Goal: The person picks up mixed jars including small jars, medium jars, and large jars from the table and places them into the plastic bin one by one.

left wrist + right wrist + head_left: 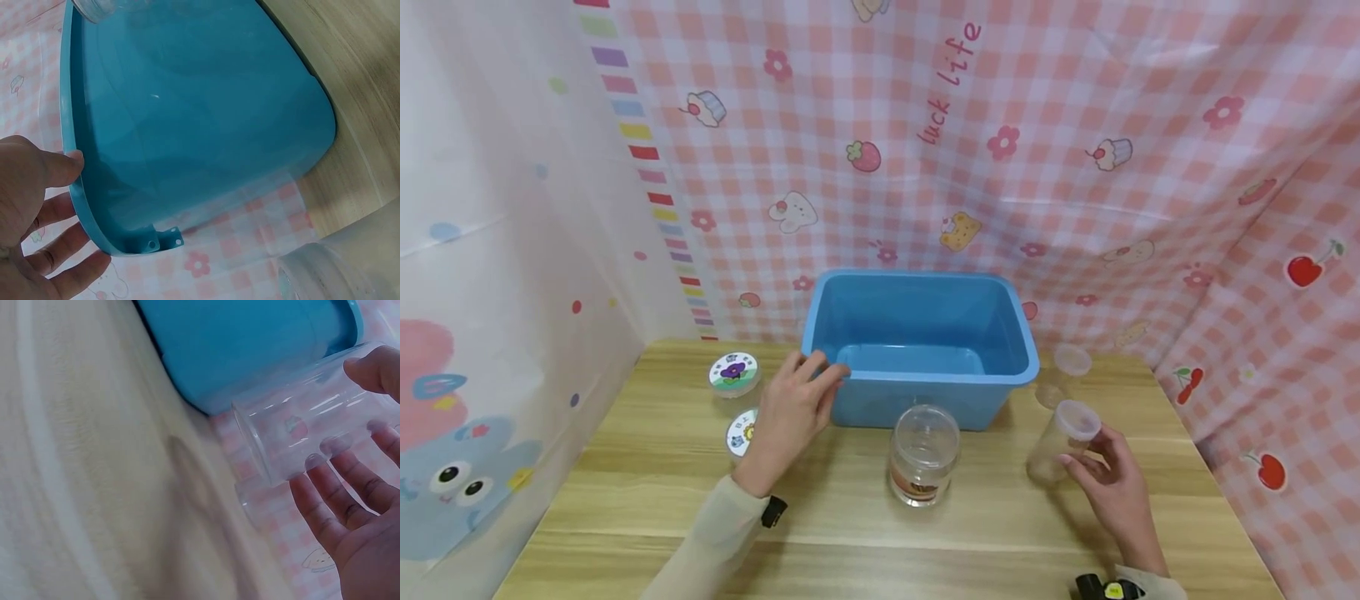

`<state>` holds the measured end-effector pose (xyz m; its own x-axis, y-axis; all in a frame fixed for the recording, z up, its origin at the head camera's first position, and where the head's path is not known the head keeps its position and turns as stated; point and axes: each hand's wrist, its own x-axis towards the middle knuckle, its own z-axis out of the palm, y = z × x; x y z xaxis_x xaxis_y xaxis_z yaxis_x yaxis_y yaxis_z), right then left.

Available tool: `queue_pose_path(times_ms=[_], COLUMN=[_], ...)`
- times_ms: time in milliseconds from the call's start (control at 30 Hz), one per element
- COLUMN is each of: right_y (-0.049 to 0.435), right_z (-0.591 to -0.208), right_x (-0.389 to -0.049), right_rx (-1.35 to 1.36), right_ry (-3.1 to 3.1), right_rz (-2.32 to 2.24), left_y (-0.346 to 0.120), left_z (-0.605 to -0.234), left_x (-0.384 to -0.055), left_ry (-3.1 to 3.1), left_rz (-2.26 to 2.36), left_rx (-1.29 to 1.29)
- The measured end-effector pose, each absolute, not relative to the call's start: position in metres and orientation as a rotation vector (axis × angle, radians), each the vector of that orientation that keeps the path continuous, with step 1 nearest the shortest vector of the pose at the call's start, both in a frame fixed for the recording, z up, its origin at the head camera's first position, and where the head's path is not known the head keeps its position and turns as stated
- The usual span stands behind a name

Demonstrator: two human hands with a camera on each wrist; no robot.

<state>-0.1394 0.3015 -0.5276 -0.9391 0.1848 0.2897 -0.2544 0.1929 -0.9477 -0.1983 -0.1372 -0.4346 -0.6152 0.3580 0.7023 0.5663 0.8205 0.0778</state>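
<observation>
Tall jar (1049, 452) held beside blue bin (865, 407)

Right hand (1114, 492) pinches the tall jar between thumb and fingers, to the bin's right; whether its base touches the tabletop (1000, 542) cannot be told. Left hand (792, 417) pinches the bin's rim near its left front corner. Step judged in hand: gripping the jar, bin steadied. Next move likely calls for a firm, unsqueezed grip, clear of the squat jar (925, 462).

The blue bin (880, 403) stands across the centre of the head view, a clear jar (925, 454) before it. Bench (992, 500) leaves passage between that jar and the clear container (1051, 450) at lower right; lidded tubs (734, 373) obstruct the left middle.
</observation>
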Motion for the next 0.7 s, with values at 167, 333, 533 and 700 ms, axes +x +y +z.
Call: queue_pose_path(times_ms=[167, 333, 533, 700], right_y=[0.303, 0.304, 0.305, 0.304], right_z=[-0.516, -0.501, -0.484, -0.47], right_x=[-0.141, -0.144, -0.147, -0.152], right_rx=[0.078, 0.103, 0.161, 0.232], right_ry=[-2.148, -2.172, -2.19, -2.2], right_rz=[1.711, 1.639, 1.576, 1.508], left_y=[-0.136, -0.137, -0.137, -0.136], left_z=[-0.434, -0.435, -0.436, -0.435], left_x=[-0.197, -0.195, -0.196, -0.197], left_ry=[-2.314, -2.309, -2.301, -2.308], left_rz=[-0.39, -0.4, -0.396, -0.401], left_rx=[-0.675, -0.667, -0.663, -0.653])
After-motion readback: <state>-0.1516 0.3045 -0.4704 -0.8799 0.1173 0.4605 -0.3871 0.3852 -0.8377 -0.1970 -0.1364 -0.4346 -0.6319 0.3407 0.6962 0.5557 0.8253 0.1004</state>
